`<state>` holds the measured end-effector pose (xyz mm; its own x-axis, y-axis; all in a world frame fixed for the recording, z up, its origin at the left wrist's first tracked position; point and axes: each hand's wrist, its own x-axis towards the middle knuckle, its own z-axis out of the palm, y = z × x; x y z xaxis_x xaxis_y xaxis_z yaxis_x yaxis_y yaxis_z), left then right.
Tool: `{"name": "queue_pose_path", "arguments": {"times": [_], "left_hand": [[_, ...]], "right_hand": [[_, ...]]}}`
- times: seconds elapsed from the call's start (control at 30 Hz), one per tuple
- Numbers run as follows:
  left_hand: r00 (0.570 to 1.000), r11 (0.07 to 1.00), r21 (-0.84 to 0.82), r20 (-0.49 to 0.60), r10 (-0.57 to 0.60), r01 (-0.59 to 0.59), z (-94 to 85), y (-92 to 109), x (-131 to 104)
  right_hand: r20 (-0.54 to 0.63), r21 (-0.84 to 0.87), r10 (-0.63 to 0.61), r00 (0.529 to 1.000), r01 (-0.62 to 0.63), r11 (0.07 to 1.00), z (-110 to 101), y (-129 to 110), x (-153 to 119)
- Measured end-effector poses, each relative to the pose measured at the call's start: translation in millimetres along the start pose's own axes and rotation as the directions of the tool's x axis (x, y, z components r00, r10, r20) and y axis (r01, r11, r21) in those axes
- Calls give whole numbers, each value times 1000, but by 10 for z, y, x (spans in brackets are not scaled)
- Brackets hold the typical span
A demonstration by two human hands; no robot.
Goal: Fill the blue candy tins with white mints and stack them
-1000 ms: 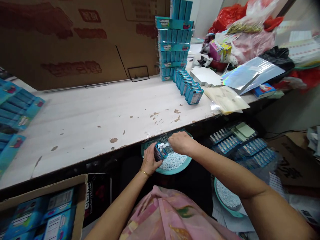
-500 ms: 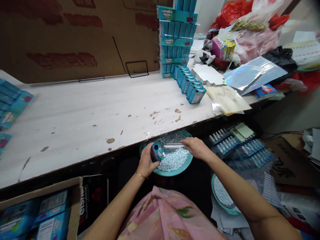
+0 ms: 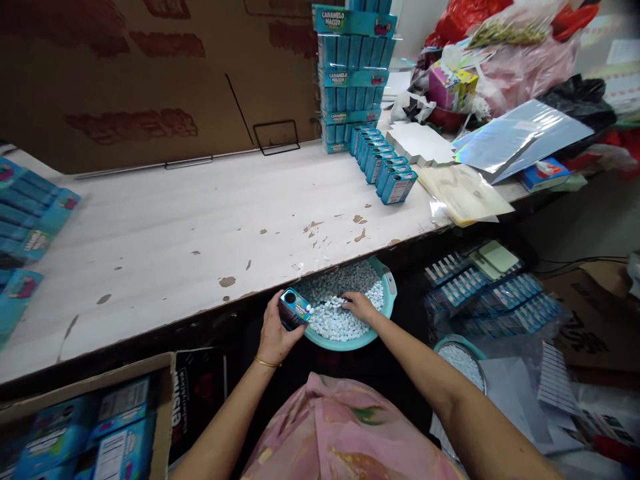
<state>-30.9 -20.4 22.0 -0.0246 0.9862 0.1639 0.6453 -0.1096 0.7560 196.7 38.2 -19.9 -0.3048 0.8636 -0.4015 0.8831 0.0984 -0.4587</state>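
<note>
My left hand (image 3: pixel 278 333) is wrapped round a small blue box (image 3: pixel 296 305), held tilted at the left edge of a turquoise basin (image 3: pixel 389 293). The box has a dark round hole in its top, and a white piece shows at its right corner. Small white and pale blue candies (image 3: pixel 340 320) fill much of the basin. My right hand (image 3: pixel 361 307) is among the candies with its fingertips down; what its fingers hold, if anything, is hidden.
Small blue boxes (image 3: pixel 383 167) line the white table (image 3: pixel 190 227), beside a stack of display packs (image 3: pixel 350 80). An open carton (image 3: pixel 163 413) is at the lower left. Packed trays (image 3: pixel 500 300) and a second basin (image 3: pixel 463 360) are at the right.
My left hand and the box have shifted left. My right hand has moved down and left into the candies, and the clear tube it held is out of sight.
</note>
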Motion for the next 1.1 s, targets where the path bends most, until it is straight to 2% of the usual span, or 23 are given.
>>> {"name": "queue_pose_path", "arguments": {"times": [0.13,0.2,0.33,0.47,0.6,0.73,0.8,0.87,0.97,1.03,1.1], "left_hand": [[1000,1000,21,-11,19,-19,10,14,11],[999,998,37,-6,54,-54,55,48,37],[988,988,49,38,147,-149,198,136,94],[973,972,70,61,222,-226,315,198,113],[966,964,84,69,247,-253,356,228,105],[964,963,72,78,253,-259,371,241,107],[968,967,62,70,243,-247,369,227,111],[972,972,48,58,227,-230,353,196,115],[980,980,23,38,196,-197,301,129,115],[985,986,9,32,168,-168,260,85,113],[991,991,3,26,134,-134,226,52,108]], "right_hand": [[-105,224,-122,987,143,964,-402,80,-187],[-127,222,-174,977,199,955,-659,24,-305],[-68,-7,-260,963,260,966,-1141,-263,-511],[38,-338,-231,972,230,913,-1411,-602,-619],[73,-542,-250,965,249,803,-1444,-868,-648],[96,-624,-293,951,286,727,-1424,-1052,-694],[76,-636,-314,946,289,715,-1448,-1038,-736],[43,-627,-319,947,275,729,-1474,-899,-769],[13,-583,-235,972,198,788,-1402,-486,-736],[34,-529,-116,993,116,840,-1207,-188,-640],[72,-434,-10,997,41,900,-891,10,-497]]}}
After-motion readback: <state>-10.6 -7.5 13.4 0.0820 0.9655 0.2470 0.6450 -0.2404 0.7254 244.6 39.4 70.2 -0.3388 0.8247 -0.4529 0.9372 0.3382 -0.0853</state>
